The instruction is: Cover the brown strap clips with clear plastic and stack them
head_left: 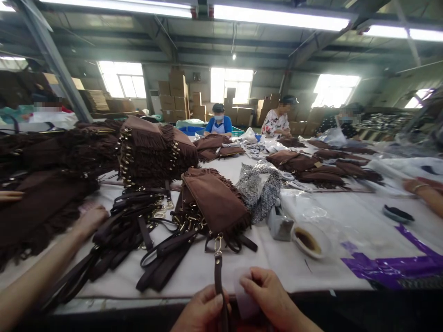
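Observation:
My left hand (pixel 204 308) is closed on a dark brown wrist strap (pixel 218 272) at the table's near edge. A gold clasp (pixel 218 243) joins the strap's upper end to a brown fringed pouch (pixel 216 198), which lies on a stack of similar pouches. In my right hand (pixel 272 295), thumb and fingers pinch a thin, pale translucent sheet (pixel 245 293) just right of the strap. The strap's lower end runs out of view below my left hand.
Loose dark straps (pixel 128 230) with gold clasps lie left, where a co-worker's arm (pixel 62 249) reaches in. Tall fringed stacks (pixel 152 152) stand behind. A tape roll (pixel 308 240), a grey speckled cloth (pixel 259 189) and purple plastic (pixel 391 267) lie right. Other people sit across the table.

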Motion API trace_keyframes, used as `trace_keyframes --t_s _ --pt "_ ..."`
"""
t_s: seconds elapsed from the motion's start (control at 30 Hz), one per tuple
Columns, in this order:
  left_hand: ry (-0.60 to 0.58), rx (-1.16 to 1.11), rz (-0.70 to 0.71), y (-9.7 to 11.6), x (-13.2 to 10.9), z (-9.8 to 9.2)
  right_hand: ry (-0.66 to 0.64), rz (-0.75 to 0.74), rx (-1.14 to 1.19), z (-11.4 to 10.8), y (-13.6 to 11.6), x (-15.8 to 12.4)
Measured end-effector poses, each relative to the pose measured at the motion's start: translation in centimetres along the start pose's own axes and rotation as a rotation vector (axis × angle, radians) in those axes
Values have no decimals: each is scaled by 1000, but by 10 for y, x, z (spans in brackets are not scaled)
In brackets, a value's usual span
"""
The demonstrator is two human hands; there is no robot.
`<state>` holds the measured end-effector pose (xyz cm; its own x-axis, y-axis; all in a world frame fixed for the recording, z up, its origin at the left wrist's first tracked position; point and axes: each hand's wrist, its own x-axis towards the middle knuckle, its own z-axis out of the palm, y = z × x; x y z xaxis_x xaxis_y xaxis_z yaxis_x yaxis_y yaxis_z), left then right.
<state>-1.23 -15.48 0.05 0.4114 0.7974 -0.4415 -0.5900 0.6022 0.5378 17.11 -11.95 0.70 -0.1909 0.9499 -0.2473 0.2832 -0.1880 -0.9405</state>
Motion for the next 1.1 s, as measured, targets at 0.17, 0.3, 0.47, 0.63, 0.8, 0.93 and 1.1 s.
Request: trace_keyframes --t_s 0.17,0.3,0.47,0.63,0.8,0.93,1.1 --pt "118 314 272 45 3 19 28 -10 -116 4 -3 -5" --pt "218 514 395 60 13 30 -4 26 -96 8 -2 -8" --pt "261 535 387 49 28 29 30 9 -85 8 -1 -12" --pt "257 688 473 41 34 25 0 -1 -78 4 -1 -15" --pt "221 737 497 35 30 30 -17 -4 -25 3 2 -19" --pt "172 513 315 29 25 33 -78 115 140 -1 9 -27" --pt "88 225 8 15 15 34 -6 128 196 -13 20 -40"
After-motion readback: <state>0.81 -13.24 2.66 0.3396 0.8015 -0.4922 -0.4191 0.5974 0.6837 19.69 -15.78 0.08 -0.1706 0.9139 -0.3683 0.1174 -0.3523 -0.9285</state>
